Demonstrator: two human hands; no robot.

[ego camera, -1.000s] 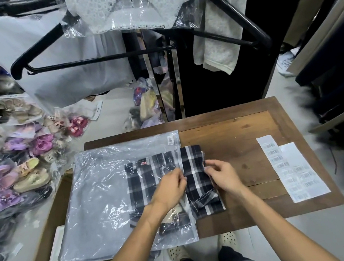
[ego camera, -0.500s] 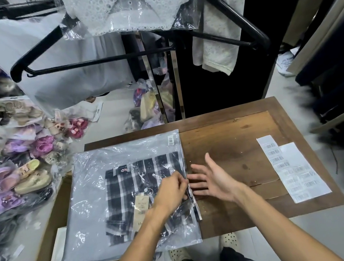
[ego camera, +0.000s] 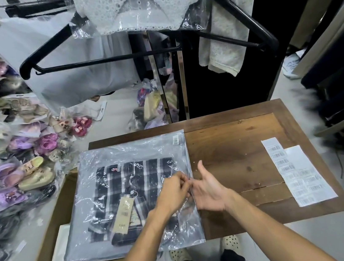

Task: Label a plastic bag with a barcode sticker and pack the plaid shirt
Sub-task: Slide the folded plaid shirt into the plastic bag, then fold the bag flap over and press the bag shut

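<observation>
1. A cardboard box (ego camera: 46,216) is seen at the left, partly under the table edge.
2. A clear, crinkled plastic bag (ego camera: 104,159) lies flat on the wooden table (ego camera: 234,143); the folded plaid shirt (ego camera: 117,186) is enclosed in it, with a tan paper tag (ego camera: 123,212) on top.
3. A small barcode sticker (ego camera: 175,140) is stuck at the bag's far right corner.
4. The bag's right edge is pinched by the curled left hand (ego camera: 172,193).
5. The right hand (ego camera: 210,189) is held open, palm up, empty.
6. White sheets of barcode labels (ego camera: 298,170) lie at the right.
</observation>
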